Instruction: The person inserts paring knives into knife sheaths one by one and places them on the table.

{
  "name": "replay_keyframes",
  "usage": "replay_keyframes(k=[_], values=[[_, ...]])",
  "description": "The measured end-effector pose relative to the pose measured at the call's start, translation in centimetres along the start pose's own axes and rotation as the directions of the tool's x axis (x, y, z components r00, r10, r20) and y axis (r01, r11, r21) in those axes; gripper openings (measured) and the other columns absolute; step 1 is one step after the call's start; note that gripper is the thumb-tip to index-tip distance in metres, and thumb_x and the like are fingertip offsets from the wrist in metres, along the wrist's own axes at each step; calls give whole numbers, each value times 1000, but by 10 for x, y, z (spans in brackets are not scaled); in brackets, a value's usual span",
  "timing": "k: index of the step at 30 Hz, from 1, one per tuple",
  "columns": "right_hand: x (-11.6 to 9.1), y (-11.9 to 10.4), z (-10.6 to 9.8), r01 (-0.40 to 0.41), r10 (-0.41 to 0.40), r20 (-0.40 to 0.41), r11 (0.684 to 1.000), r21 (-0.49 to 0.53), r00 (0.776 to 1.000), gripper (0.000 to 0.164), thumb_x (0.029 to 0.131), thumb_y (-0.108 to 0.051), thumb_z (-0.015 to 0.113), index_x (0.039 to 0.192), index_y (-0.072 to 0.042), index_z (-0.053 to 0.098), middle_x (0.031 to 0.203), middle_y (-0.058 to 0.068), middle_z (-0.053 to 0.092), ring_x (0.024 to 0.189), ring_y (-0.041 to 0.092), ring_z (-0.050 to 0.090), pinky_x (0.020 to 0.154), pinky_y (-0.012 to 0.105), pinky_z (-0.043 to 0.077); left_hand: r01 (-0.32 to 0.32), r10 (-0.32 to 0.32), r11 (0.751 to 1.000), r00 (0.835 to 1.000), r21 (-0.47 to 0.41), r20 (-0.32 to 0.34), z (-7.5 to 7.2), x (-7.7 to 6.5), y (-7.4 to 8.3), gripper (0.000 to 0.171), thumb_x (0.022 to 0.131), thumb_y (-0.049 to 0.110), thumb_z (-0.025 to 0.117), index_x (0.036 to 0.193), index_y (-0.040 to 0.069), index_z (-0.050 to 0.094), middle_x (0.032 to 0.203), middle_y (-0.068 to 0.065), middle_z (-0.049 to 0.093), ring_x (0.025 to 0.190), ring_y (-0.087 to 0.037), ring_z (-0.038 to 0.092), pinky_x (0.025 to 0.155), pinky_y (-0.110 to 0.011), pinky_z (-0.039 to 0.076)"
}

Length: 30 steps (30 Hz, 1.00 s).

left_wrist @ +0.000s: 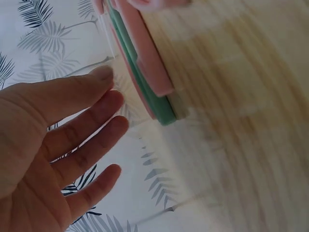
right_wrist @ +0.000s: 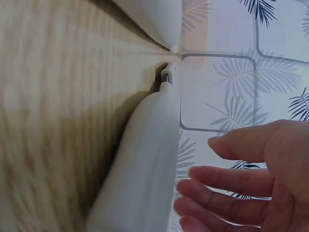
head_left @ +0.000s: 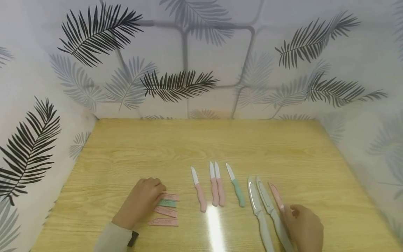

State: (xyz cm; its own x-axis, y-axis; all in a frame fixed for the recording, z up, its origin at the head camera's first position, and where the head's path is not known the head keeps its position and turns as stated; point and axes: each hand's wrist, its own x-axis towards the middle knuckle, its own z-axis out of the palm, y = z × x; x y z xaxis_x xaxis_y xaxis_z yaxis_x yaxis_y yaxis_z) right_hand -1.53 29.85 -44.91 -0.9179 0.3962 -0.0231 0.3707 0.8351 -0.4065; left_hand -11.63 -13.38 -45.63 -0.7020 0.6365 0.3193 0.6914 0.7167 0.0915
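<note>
Down front, left: a pale sleeve [head_left: 114, 238] is reaching in, a dark band [head_left: 133, 239] showing at its cuff.
Right hand [head_left: 304, 227]: its fingers are bending loosely, thumb apart from them in the wrist view, with nothing visible between.
Left hand [head_left: 140, 201]: its fingers are spreading, thumb and forefinger nearly meeting beside the sheath ends; whether they are touching, I cannot tell.
Long knives [head_left: 264, 229]: two are lying side by side left of the right hand, pale grey-green, each blade showing a bright streak.
Sheaths [head_left: 165, 211]: four are lying in a column at the left hand's fingertips; counting outward, pink, pink, green, pink. Raised lettering is running along them, seemingly "CERAMIC" on the nearest, blurry on the others.
Slim pink piece [head_left: 275, 193]: one is slanting beside the right hand's fingertips, its lower end hiding there.
Small knives [head_left: 214, 190]: four are pointing away mid-table, white-bladed, three pink-handled, one green-handled; two pink ones are lying close together.
Table [head_left: 189, 145]: yellowish wood grain is running beneath everything.
Backdrop [head_left: 217, 56]: pale cloth is hanging behind, printed with dark and grey fronds.
</note>
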Motion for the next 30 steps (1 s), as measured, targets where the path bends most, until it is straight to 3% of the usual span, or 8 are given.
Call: replay_keyframes(k=[3,10,22,30], values=[[-1,-5,-1,0,0,-58,1000,8,998,40,93,-32,53,103,5,64,89,20,65,70,31,62,56,40,53,-5,4,1000,1000,24,24,0,0,-3,11,77,14,74,85,10,67,83,0,62,75,-16,58,69,-34,50],[-1,-10,1,11,1,-219,998,56,976,30,91,-26,53,97,-1,68,81,14,67,67,30,62,57,45,51,-1,0,1000,999,15,49,1,3,-7,7,80,14,71,83,12,65,83,1,61,72,-14,56,66,-32,47],[-1,-10,7,-1,13,-202,998,60,979,30,92,-29,53,98,-4,68,79,9,67,62,21,60,55,38,49,-11,14,999,998,-45,63,9,5,-5,15,78,17,72,90,11,65,87,0,60,76,-15,56,69,-32,48],[-3,-13,6,-2,12,-165,998,62,986,31,93,-30,51,100,-4,68,80,9,67,66,23,61,59,41,49,-52,49,998,994,23,98,12,6,-3,12,81,16,71,86,10,62,84,1,56,75,-14,52,67,-30,48]])
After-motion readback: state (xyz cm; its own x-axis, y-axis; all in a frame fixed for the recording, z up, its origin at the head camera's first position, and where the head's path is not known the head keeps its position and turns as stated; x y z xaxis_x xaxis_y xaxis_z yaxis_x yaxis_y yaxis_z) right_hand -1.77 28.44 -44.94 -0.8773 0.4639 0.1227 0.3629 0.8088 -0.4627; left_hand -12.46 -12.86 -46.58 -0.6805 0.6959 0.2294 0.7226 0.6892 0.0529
